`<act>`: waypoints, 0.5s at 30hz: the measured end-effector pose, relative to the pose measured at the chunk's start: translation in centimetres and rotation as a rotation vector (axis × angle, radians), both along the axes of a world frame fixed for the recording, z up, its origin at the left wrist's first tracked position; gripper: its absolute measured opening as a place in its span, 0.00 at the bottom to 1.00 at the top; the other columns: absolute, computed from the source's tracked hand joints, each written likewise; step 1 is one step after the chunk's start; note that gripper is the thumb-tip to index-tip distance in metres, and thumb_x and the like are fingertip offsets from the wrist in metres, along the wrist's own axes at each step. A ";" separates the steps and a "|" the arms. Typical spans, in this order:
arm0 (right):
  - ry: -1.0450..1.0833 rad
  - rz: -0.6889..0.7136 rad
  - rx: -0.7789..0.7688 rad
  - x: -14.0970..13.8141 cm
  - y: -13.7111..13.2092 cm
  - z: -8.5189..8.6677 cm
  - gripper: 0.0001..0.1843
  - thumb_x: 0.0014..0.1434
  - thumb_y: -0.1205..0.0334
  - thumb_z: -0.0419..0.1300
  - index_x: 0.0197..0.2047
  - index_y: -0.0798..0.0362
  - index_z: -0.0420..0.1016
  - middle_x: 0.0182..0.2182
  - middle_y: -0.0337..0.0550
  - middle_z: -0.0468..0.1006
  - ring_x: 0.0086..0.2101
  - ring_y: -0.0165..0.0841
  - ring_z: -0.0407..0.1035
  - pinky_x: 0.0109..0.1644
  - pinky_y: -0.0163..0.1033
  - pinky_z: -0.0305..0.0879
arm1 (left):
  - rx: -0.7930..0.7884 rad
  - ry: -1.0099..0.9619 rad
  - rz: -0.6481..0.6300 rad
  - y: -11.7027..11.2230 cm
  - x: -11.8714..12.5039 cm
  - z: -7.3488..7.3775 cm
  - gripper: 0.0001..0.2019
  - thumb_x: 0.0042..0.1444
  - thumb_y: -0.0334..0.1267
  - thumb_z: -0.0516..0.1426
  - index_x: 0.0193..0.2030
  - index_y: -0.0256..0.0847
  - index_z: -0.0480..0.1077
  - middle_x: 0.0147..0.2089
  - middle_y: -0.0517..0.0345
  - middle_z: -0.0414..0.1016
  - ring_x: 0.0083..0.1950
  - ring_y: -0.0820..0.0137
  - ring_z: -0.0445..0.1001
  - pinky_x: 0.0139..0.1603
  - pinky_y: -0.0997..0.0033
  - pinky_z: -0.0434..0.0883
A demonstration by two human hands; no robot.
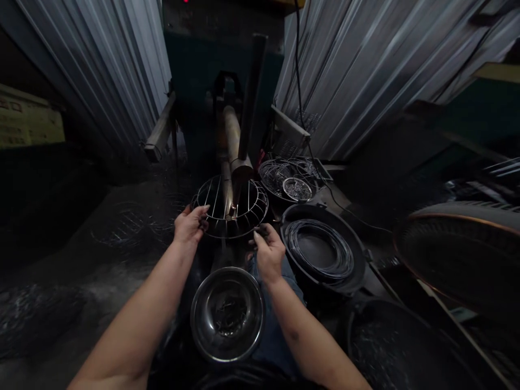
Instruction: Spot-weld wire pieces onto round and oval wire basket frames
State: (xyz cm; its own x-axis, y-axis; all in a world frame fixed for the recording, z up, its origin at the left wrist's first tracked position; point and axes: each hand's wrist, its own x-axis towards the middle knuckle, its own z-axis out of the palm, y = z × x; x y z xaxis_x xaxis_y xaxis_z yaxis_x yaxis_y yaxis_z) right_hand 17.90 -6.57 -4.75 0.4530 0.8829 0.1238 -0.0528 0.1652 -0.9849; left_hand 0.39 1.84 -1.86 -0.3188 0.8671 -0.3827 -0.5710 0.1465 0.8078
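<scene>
Hands: left hand (190, 223) grips the wire cage (229, 206) at its left rim and right hand (268, 252) pinches its near rim; set apart, both closed on it.
Cage place: just beyond the steel bowl (203, 336), under the machine arm (232, 135).
Progress: ribs and rings look joined; which joints remain, I cannot tell.
Axis: round, lying roughly flat, ribs running away from the bowl.
Right of bowl: black pan (319, 252) holding coiled wire.

My one camera sits on my head, facing forward and down. The wire basket (229, 208) lies near below it.
</scene>
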 end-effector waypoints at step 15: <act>-0.711 -0.020 0.270 -0.9 -1.8 -0.9 0.17 0.58 0.66 0.52 0.49 0.57 0.74 0.42 0.53 0.79 0.44 0.39 0.73 0.50 0.45 0.70 | -0.022 -0.007 -0.003 -2.9 0.3 0.9 0.18 0.32 0.28 0.67 0.27 0.37 0.62 0.21 0.67 0.65 0.20 0.80 0.64 0.19 0.80 0.60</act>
State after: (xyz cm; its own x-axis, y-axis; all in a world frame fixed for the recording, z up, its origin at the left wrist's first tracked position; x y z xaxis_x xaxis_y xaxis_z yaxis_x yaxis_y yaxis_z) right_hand 17.01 -8.38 -5.68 0.1991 0.7730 0.6024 0.5848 0.3995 -0.7060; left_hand 0.66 -1.08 -0.97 -0.3136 0.8595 -0.4036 -0.5763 0.1655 0.8003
